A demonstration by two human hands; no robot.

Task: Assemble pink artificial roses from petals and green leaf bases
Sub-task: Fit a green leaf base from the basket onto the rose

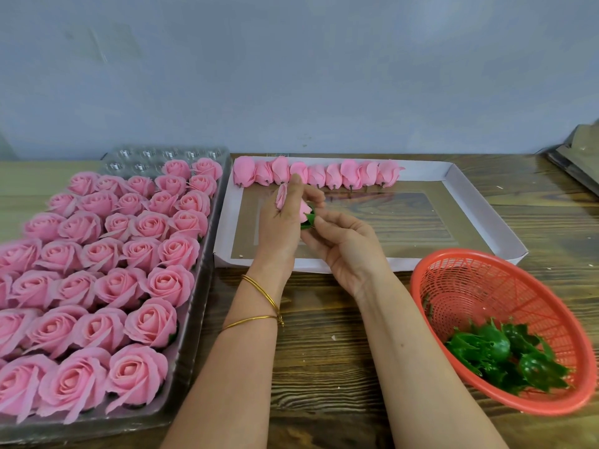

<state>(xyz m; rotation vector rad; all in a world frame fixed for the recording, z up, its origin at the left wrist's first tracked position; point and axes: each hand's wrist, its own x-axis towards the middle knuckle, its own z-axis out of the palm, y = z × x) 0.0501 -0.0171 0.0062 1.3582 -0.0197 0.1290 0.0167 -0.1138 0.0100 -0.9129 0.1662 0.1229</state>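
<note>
Left hand (282, 218): over the white tray (470, 202), fingers curled round a pink bud (304, 209); a loose petal (281, 196) is at its fingers.
Right hand (343, 244): over the white tray, pinching the green leaf base (308, 220) under that bud.
Bud row (317, 173): along the back of the white tray.
Spare leaf bases (505, 354): in the red basket (453, 264), right of the white tray.
Done roses (97, 270): left of the white tray.

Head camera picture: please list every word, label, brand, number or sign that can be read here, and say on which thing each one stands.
None: no readable text shows anywhere.
The red basket, the white cardboard tray, the clear plastic tray and the wall carry no print.
The dark stack at the right edge is cut off; no text can be seen on it.
</note>
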